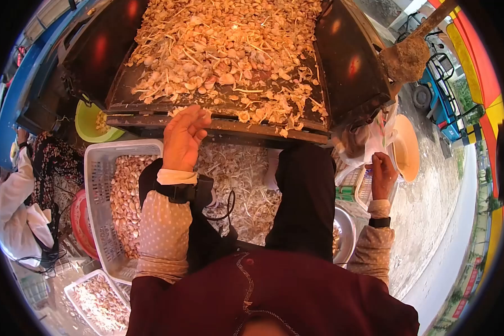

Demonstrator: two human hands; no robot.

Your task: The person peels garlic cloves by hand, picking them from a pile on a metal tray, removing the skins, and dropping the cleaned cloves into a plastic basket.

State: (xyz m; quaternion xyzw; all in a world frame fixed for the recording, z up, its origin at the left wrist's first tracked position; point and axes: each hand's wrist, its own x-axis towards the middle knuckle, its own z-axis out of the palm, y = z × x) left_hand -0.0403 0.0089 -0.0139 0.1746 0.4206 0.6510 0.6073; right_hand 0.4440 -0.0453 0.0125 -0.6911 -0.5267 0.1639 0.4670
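Observation:
My left hand is at the front edge of a dark work table, its fingers half curled and apart at the rim. Right beyond the fingertips, a thick heap of garlic cloves and papery skins covers the table top. My right hand is off to the right, its fingers closed in a pinch beside a clear plastic bag. Whatever it pinches is too small to make out. Below the table, between my knees, lies a pile of garlic skins and dry stalks.
To the left, a white plastic crate holds garlic cloves, with a smaller white basket below. A green basin, a red basin, a metal bowl and an orange basin stand around. Another person's sleeve shows at far left.

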